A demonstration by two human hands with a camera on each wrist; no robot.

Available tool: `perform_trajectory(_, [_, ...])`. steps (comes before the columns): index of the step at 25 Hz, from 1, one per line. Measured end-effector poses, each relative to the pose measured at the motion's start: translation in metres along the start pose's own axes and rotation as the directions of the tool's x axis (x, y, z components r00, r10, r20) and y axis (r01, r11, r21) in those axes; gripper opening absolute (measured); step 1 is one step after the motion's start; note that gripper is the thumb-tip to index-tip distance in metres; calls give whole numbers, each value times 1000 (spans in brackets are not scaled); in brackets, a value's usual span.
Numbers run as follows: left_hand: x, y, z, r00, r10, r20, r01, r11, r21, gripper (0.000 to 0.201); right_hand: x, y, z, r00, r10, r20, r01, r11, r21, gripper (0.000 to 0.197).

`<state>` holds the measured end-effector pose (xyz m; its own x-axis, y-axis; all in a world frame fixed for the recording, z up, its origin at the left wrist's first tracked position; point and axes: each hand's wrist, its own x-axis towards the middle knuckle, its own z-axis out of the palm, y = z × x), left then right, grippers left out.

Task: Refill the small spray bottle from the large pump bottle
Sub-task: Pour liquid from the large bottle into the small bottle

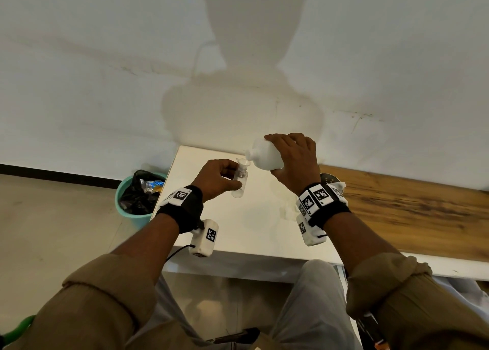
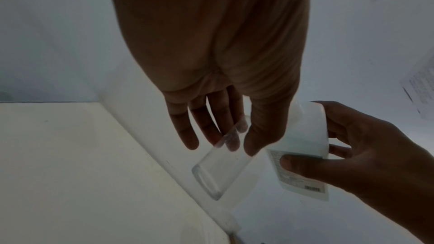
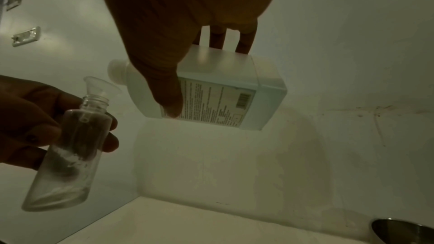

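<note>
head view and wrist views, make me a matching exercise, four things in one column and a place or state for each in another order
Things:
1. small clear bottle
2. large white bottle
3. funnel
4. teal bin

Places or states:
A. tipped on its side in the right hand
B. on the floor left of the white table
C. seated in the neck of the small clear bottle
D. held in the left hand, a little liquid at its bottom

Pairs: 1-D, 2-A, 3-C, 4-B
</note>
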<state>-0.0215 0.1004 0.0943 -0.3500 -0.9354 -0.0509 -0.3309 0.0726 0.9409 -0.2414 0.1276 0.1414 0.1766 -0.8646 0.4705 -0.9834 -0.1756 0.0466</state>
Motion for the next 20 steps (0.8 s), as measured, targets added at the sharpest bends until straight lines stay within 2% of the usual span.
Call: perform_trajectory(20, [1,-3,4,1000,-8,-10,8,1000,-4,38,-1,2,-2,999,-36,6,36,996,-84,74])
